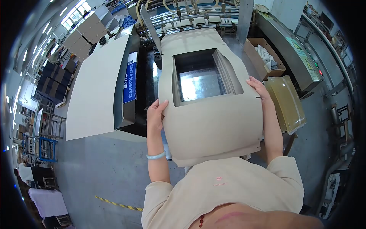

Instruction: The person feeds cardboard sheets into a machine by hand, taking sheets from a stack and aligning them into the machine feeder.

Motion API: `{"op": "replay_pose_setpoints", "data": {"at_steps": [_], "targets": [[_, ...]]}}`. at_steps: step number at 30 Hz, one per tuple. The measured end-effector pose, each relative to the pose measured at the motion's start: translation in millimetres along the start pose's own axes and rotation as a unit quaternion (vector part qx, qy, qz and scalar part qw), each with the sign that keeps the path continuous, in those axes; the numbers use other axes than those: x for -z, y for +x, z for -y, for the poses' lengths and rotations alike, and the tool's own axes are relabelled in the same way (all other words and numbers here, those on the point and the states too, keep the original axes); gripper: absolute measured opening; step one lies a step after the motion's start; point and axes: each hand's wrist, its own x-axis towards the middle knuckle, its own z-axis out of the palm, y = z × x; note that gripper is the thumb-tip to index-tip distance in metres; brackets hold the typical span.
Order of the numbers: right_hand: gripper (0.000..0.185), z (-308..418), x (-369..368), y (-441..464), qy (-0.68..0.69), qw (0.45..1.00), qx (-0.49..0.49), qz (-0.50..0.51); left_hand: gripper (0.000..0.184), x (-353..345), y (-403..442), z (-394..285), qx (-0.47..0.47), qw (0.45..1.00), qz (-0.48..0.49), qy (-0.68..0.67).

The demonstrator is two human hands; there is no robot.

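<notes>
A stack of beige sheets [213, 126] with a large rectangular cut-out lies in front of my body, its far end close to the machine's rollers. Through the cut-out a shiny dark surface [202, 82] shows. My left hand [155, 114] grips the stack's left edge, thumb on top and fingers curled at the side. On the right edge, a little higher up, rests my right hand [259, 88], its fingers closed round the border. Parts of the fingers of both hands are hidden by the sheets.
A machine with metal rollers [194, 19] stands ahead. To the left are a large pale board [97, 87] and a blue carbon paper box [130, 78]. At right sit a cardboard box with cloth [249, 57], a tape-wrapped package [286, 103] and a long metal unit [286, 45].
</notes>
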Motion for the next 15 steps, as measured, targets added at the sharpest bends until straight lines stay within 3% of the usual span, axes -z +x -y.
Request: {"op": "replay_pose_setpoints", "data": {"at_steps": [5, 15], "targets": [[0.039, 5.5, -3.3, 3.3, -0.083, 0.995, -0.016, -0.054, 0.029, -6.2, 14.7, -2.2, 0.028, 0.999, -0.023, 0.032], [0.04, 13.2, -6.9, 42.3, -0.118, 0.989, 0.005, -0.094, 0.026, -7.8, 44.3, 3.0, -0.038, 0.998, -0.051, 0.019]]}}
